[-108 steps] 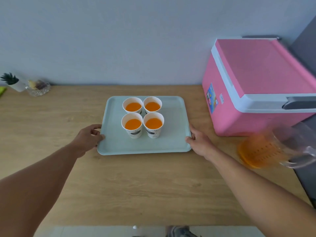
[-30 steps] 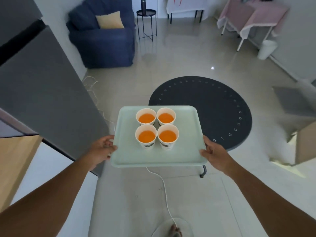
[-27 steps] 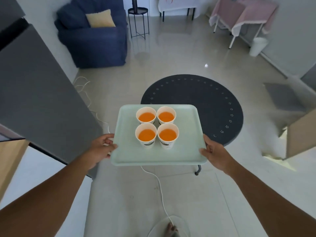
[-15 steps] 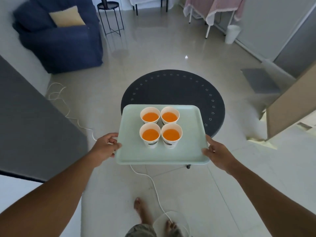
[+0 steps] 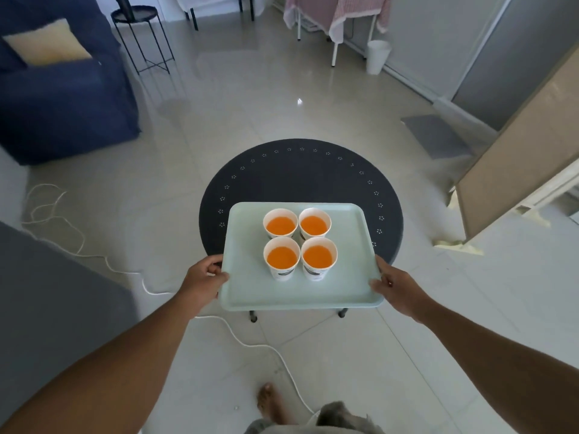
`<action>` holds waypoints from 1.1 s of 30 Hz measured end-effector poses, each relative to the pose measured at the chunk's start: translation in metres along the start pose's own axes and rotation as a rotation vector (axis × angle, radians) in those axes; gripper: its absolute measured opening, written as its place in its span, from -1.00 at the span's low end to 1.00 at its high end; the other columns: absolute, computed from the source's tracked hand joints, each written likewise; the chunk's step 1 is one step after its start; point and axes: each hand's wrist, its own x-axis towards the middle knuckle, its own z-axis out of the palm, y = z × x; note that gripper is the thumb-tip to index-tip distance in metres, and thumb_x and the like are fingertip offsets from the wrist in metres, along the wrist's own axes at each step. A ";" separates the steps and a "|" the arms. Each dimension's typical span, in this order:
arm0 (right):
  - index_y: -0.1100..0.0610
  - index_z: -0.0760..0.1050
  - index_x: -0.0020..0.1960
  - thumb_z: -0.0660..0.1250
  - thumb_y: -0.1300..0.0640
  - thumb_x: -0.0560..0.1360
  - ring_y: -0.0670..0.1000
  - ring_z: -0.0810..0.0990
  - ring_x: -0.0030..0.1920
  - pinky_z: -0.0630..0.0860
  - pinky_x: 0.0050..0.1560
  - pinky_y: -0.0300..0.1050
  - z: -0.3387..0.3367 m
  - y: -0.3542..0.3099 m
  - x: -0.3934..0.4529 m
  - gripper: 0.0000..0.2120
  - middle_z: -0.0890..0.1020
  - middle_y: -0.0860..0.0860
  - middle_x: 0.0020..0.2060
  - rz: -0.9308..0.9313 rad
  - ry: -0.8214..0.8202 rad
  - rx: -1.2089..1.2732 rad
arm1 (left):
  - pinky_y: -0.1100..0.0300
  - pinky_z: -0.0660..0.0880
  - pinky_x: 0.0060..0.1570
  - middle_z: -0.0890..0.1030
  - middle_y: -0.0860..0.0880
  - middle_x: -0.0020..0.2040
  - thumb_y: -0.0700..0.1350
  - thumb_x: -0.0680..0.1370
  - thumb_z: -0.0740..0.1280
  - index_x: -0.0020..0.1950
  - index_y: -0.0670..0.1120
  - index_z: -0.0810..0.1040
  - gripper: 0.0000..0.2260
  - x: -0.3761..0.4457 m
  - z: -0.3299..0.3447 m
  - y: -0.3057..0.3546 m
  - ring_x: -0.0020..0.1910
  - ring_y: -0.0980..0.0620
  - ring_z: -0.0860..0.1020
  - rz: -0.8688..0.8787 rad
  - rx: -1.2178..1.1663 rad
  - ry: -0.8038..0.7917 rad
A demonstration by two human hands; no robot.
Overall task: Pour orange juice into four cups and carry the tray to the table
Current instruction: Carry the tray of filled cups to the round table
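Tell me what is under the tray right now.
Under the mint tray, held by the left hand and right hand, lies a round dark table; two of its feet show below the near edge. The tabletop beneath the tray is hidden.

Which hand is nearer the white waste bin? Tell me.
Right. The right hand grips the tray's right edge, on the waste bin's side; the left hand grips the left edge, farther away.

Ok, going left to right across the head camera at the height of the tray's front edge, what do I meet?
Left hand → tray → right hand.
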 end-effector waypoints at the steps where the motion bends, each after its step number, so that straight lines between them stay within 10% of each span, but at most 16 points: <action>1: -0.34 0.18 0.61 0.29 0.06 0.63 0.11 0.59 0.18 0.50 0.31 0.11 0.001 -0.002 0.005 -0.36 0.64 -0.02 0.09 0.015 0.007 0.005 | 0.19 0.52 -0.34 0.54 -0.07 -0.09 -0.33 0.56 0.37 0.19 0.04 0.59 -0.68 0.008 0.000 0.002 -0.12 -0.03 0.57 0.003 0.004 -0.011; 33: -0.32 0.02 0.65 0.26 -0.05 0.65 0.07 0.63 0.06 0.60 0.19 0.15 -0.027 0.040 0.166 -0.33 0.66 0.05 0.04 0.158 -0.011 -0.028 | -0.16 0.60 0.16 0.63 -0.08 -0.04 -0.26 0.56 0.42 0.33 0.07 0.57 -0.61 0.177 0.075 0.029 0.01 -0.06 0.62 -0.168 0.158 0.013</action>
